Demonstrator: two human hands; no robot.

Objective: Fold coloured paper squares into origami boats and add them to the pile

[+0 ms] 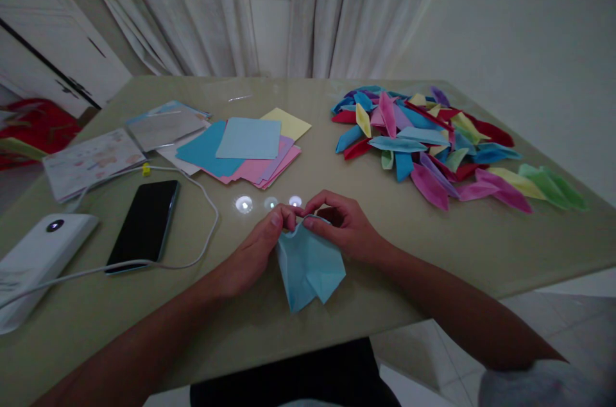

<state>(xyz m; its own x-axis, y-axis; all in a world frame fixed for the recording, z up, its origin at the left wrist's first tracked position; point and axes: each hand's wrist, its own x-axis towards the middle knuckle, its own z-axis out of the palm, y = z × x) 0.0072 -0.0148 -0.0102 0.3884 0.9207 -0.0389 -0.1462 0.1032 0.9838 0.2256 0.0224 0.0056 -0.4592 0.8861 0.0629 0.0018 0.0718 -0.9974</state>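
A light blue sheet of origami paper (pixel 310 262), creased and partly folded, hangs between my hands above the near part of the table. My left hand (pixel 262 233) pinches its upper left edge. At the upper right edge, the thumb and bent fingers of my right hand (pixel 344 224) grip the same sheet, and the fingertips of both hands nearly meet. The paper's lower corners point toward me, with a fold running down its middle. Some fingertips are hidden behind the paper's top edge.
Flat coloured paper squares (pixel 248 137) lie at the back left, beside printed packets (pixel 96 160). A black phone (pixel 143 224), a white power bank (pixel 45 266) and a looped white cable (pixel 212 230) are on the left. Many folded paper pieces (pixel 409 131) are heaped at the right.
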